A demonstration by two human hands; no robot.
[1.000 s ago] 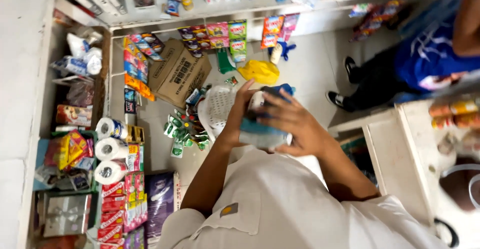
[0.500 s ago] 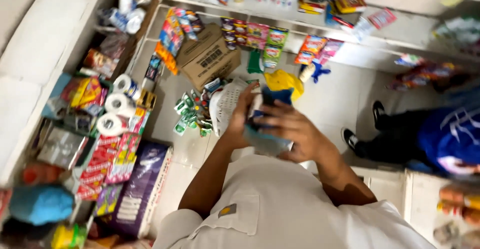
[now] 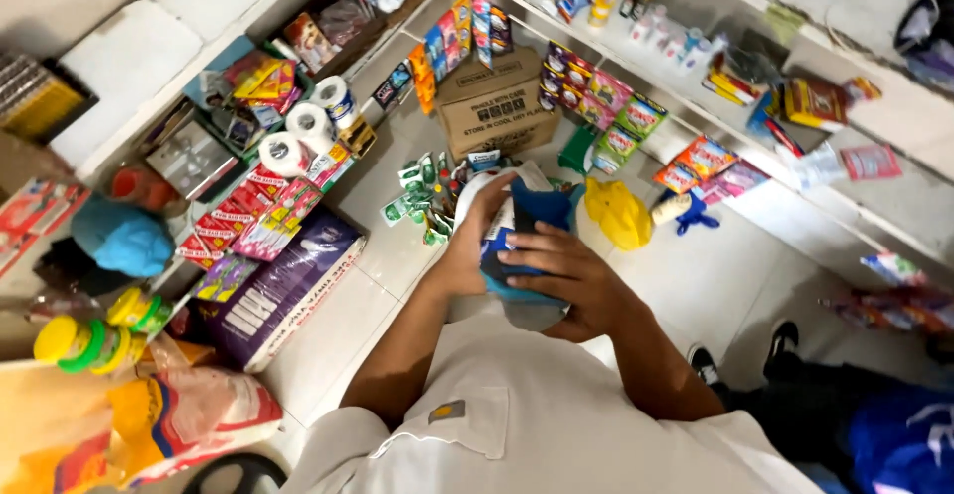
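Two hands hold one soft blue pouch (image 3: 524,246) at frame centre. Right hand (image 3: 561,280) lies over its glossy front, fingers (image 3: 527,252) curled shut against it; left hand (image 3: 475,231) cups its far side. At twelve o'clock sits a cardboard box (image 3: 497,106); at two o'clock, a crumpled yellow bag (image 3: 618,213).

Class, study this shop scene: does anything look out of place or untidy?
Yes. Green packets lie scattered loose on the floor tiles beside the cardboard box, while both hands hold a blue pack above them.
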